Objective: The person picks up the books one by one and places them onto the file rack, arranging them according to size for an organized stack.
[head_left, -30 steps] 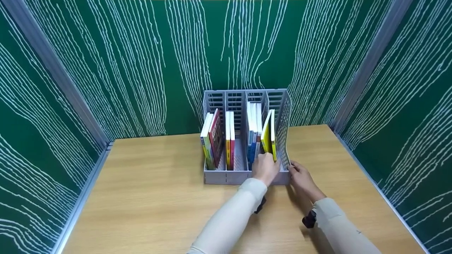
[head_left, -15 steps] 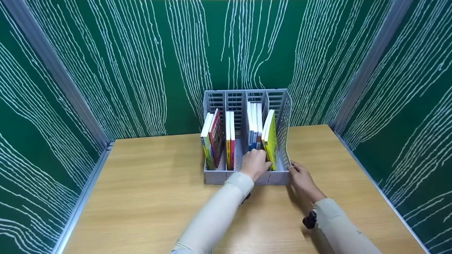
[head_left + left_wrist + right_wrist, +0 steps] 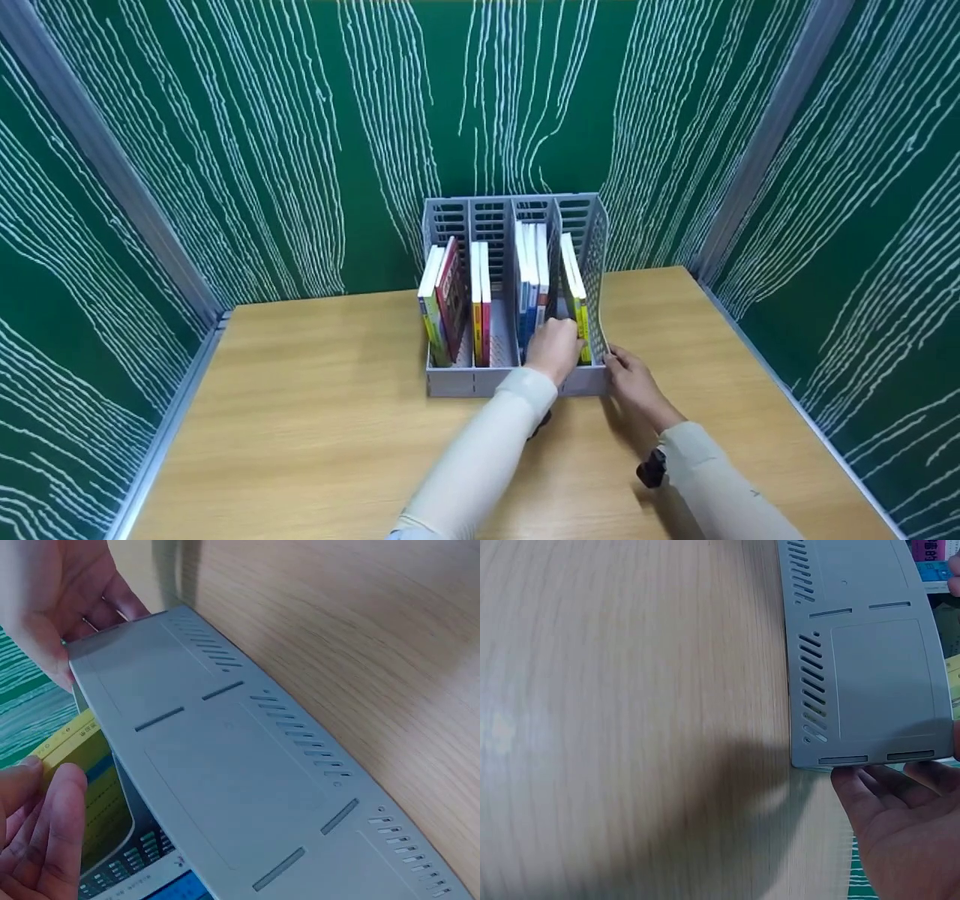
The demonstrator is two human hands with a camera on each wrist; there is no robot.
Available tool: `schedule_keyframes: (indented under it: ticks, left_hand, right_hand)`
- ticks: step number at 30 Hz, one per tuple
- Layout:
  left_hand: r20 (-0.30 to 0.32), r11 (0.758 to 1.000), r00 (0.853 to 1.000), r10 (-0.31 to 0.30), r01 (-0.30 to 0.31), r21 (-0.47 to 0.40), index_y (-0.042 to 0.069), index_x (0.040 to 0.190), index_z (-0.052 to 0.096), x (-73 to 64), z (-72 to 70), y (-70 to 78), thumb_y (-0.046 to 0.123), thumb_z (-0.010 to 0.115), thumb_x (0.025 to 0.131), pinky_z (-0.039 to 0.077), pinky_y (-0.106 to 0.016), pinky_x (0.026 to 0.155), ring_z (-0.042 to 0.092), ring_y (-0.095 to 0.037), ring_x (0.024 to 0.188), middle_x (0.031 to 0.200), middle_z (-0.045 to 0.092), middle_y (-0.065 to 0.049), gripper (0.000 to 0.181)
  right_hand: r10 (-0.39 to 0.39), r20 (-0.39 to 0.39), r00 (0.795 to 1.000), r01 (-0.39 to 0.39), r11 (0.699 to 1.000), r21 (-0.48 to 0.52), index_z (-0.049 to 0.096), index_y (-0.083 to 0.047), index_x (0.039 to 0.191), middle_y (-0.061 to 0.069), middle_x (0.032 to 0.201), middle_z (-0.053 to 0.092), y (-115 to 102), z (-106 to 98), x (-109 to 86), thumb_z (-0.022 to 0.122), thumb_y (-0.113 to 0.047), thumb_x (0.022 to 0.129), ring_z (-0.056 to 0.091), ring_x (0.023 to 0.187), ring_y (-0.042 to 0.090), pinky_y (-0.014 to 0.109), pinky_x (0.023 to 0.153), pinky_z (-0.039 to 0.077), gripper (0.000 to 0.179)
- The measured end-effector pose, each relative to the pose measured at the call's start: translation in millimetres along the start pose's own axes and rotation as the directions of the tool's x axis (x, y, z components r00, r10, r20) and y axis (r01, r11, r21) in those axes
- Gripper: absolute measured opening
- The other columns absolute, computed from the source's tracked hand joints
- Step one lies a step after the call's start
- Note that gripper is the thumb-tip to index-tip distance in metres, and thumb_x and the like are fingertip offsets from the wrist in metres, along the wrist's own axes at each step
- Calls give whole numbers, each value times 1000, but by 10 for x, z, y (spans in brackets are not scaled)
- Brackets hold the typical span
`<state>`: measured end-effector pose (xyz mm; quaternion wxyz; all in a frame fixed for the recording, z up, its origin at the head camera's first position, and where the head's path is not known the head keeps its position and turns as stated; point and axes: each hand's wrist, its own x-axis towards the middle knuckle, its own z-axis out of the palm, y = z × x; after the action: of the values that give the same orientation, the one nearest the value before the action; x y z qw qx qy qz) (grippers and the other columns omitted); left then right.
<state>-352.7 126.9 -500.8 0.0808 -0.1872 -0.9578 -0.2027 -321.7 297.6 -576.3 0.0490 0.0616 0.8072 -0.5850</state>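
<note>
A grey plastic magazine rack (image 3: 495,381) with several compartments stands on the table, holding upright books. My left hand (image 3: 555,349) reaches into its rightmost compartment and pinches a yellow book (image 3: 583,330) near the bottom of the spine. In the left wrist view, the left thumb and fingers (image 3: 64,817) lie about this yellow book's (image 3: 69,739) spine and cover. Another thin book with white page edges stands against it. My right hand (image 3: 637,382) grips the rack's front right corner; in the right wrist view its fingers (image 3: 862,802) curl round the rack's end (image 3: 885,682).
Blue-spined books (image 3: 531,300) fill part of the third compartment, beside the left hand. A yellow-and-pink pair (image 3: 481,322) and a green and red pair (image 3: 442,315) stand further left. Green walls with white lines enclose the wooden table (image 3: 322,420).
Two separated yellow books have come together, leaned left, then shifted right towards the rack's right wall. My left hand moved left, then back right. The right hand keeps its grip; the head view shifted slightly.
</note>
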Motion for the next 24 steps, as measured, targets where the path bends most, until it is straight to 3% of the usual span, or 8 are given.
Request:
schedule_keyframes:
  ticks: [3, 6, 8, 10, 17, 20, 24]
  left_hand:
    - [7, 1000, 1000, 6, -6, 8, 14, 103, 85, -4, -15, -45, 34, 77, 103, 65, -33, 73, 81, -16, 88, 100, 85, -2, 21]
    - [-4, 1000, 1000, 28, -28, 13, 14, 100, 85, -5, -63, -137, 36, 76, 103, 64, -33, 70, 80, -17, 83, 96, 84, -3, 24]
    - [2, 1000, 1000, 30, -30, -2, 13, 99, 83, -6, -109, -214, 36, 76, 104, 62, -31, 66, 78, -16, 78, 92, 83, -4, 25]
    - [10, 999, 1000, 26, -26, -28, 12, 99, 82, -11, -165, -301, 36, 75, 104, 59, -28, 62, 75, -14, 73, 90, 82, -4, 25]
    - [28, 996, 998, 49, -46, -78, 9, 100, 77, -164, -425, -619, 30, 70, 107, 54, -27, 62, 64, -13, 69, 91, 78, -5, 23]
    - [-1, 996, 997, 72, -72, -59, 9, 102, 78, -256, -542, -729, 29, 68, 108, 59, -30, 66, 66, -15, 72, 92, 79, -6, 23]
    - [-25, 994, 996, 80, -82, -79, 7, 103, 79, -373, -677, -863, 27, 66, 109, 61, -31, 70, 68, -17, 72, 92, 79, -7, 24]
  right_hand:
    - [-26, -16, 1000, 25, 999, -47, 29, 11, 165, 37, 168, 36, -6, -10, -10, 34, -17, 119, 42, 154, 44, 57, 127, 41, 55]
    - [-60, -54, 997, 54, 993, -109, 37, 13, 161, 38, 157, 49, -13, -53, -32, 40, -17, 118, 58, 137, 40, 42, 110, 56, 53]
    - [-86, -72, 994, 74, 986, -151, 43, 15, 157, 40, 147, 57, -32, -103, -43, 43, -17, 117, 64, 124, 37, 34, 96, 59, 51]
    - [-99, -76, 992, 83, 977, -194, 46, 15, 154, 39, 143, 60, -58, -160, -51, 45, -19, 117, 67, 120, 37, 31, 92, 59, 51]
    - [-206, -70, 976, 172, 927, -333, 59, 16, 142, 37, 137, 66, -205, -338, -140, 50, -16, 115, 67, 126, 48, 54, 105, 59, 43]
    - [-249, -81, 965, 202, 905, -374, 62, 15, 139, 35, 134, 68, -301, -415, -216, 52, -16, 115, 66, 123, 46, 54, 104, 58, 41]
    - [-244, -88, 966, 194, 906, -377, 63, 11, 142, 32, 137, 68, -417, -486, -337, 52, -21, 116, 65, 126, 44, 57, 107, 57, 43]
